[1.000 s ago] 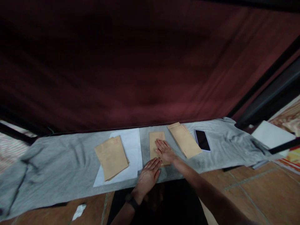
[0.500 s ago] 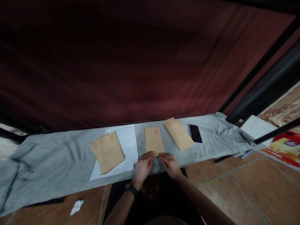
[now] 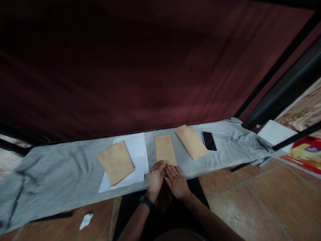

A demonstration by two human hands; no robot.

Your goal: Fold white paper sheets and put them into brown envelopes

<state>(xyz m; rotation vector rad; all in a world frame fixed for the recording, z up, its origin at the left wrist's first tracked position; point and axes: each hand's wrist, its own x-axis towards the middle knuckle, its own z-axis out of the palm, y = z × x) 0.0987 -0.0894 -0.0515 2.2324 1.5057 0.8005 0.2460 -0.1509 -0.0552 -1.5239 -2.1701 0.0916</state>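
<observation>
A brown paper envelope (image 3: pixel 165 147) lies lengthwise in front of me on the grey cloth, with a faint red print near its far end. At its near end, my left hand (image 3: pixel 155 177) has its fingers bent together on the paper's edge, gripping it. My right hand (image 3: pixel 177 180) lies flat with fingers stretched over the same end, close beside the left. Both hands cover the near edge. To the left, a small pile of brown envelopes (image 3: pixel 117 164) rests on white paper sheets (image 3: pixel 137 150). More brown envelopes (image 3: pixel 192 142) lie fanned to the right.
A dark-screened phone (image 3: pixel 209 141) lies right of the fanned envelopes. The grey cloth (image 3: pixel 62 170) covers a narrow bench before a dark red curtain (image 3: pixel 150 83). Black metal bars (image 3: pixel 278 67) stand at the right, near a red and yellow box (image 3: pixel 307 152). A white scrap (image 3: pixel 86 221) is on the tiled floor.
My right hand has flattened, its fingers now stretched over the envelope's near end instead of pinching its edge. My left hand stays at the same end. The view has shifted slightly.
</observation>
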